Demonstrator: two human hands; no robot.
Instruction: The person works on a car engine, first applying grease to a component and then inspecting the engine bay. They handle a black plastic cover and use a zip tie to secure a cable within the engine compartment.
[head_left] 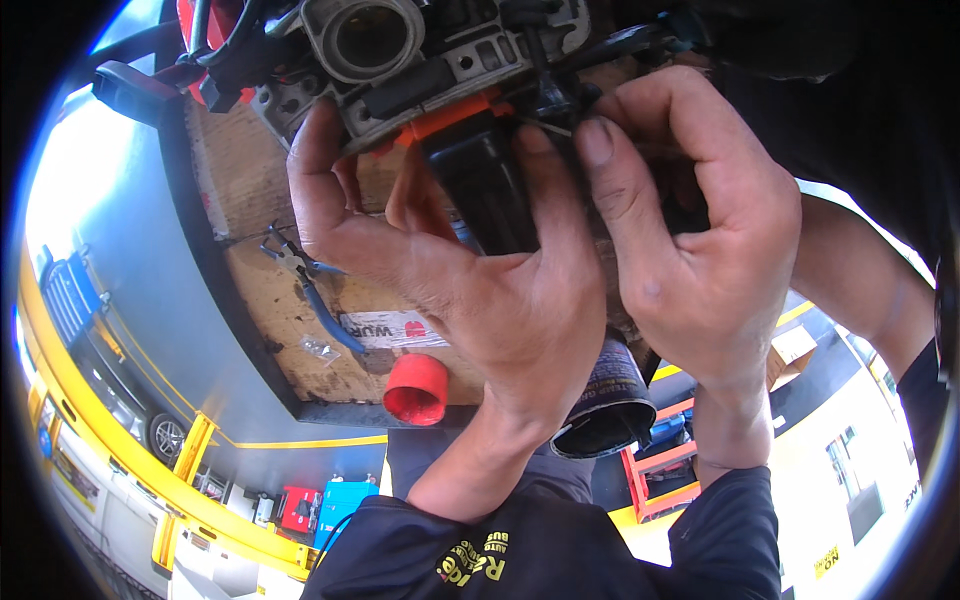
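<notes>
A grey metal housing with a round bore sits at the top of the head view. Below it is a black box-shaped part, with an orange strip at its upper end. My left hand is closed around this part; its thumb lies along the right side, and one finger reaches up to the housing's edge. My right hand is closed in a pinch beside the left thumb. A short thin metal rod shows at its thumb tip, next to a black fitting. Its other fingertips are partly hidden.
Blue-handled pliers, a red cap and a small clear plastic bag lie on the stained wooden bench. An open dark can is beneath my wrists. Another person's forearm is close on the right.
</notes>
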